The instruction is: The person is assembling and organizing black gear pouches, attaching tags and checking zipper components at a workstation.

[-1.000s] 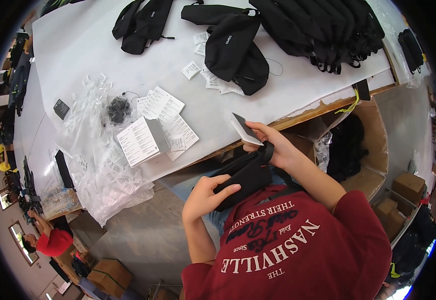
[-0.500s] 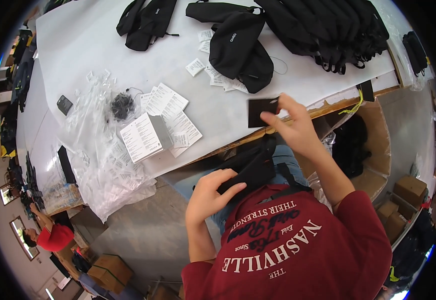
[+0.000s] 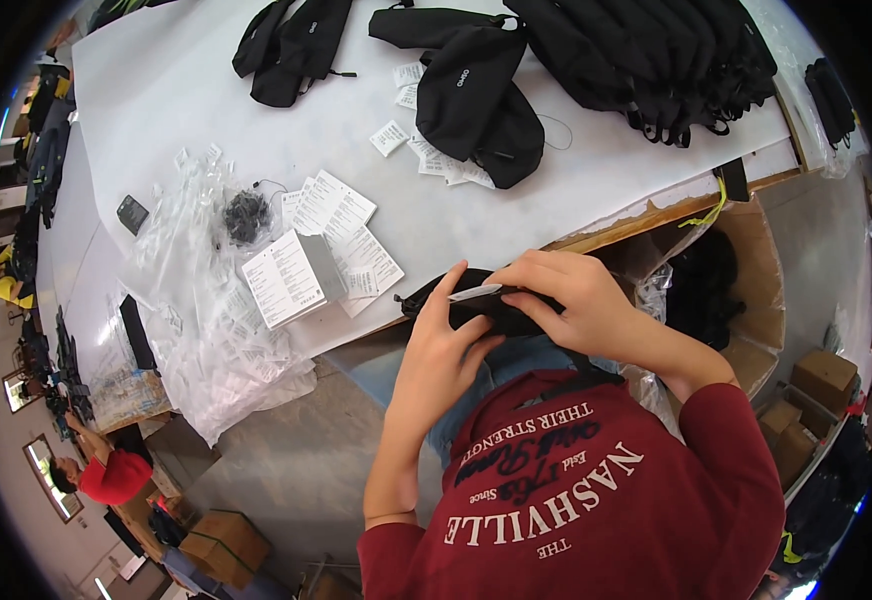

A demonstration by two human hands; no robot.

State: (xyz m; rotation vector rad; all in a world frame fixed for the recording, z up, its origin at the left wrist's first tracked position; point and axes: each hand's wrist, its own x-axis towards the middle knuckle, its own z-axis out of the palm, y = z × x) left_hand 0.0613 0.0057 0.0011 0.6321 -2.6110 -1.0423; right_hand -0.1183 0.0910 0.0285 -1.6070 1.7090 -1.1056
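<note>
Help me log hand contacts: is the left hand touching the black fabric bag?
Touching. In the head view, the left hand lies directly against the black fabric bag, its fingers overlapping the cloth with no visible gap.

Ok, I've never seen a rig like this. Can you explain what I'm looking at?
There's no machine here: these are a person's bare left hand and right hand. The view comes from a wide fisheye camera worn on the head, looking down, so straight edges bend near the rim.

On the white table lie black bags, a stack of printed cards, crumpled clear plastic and a black tangle.

Both hands hold a black fabric item; a pale flat piece shows between the fingers.
</note>
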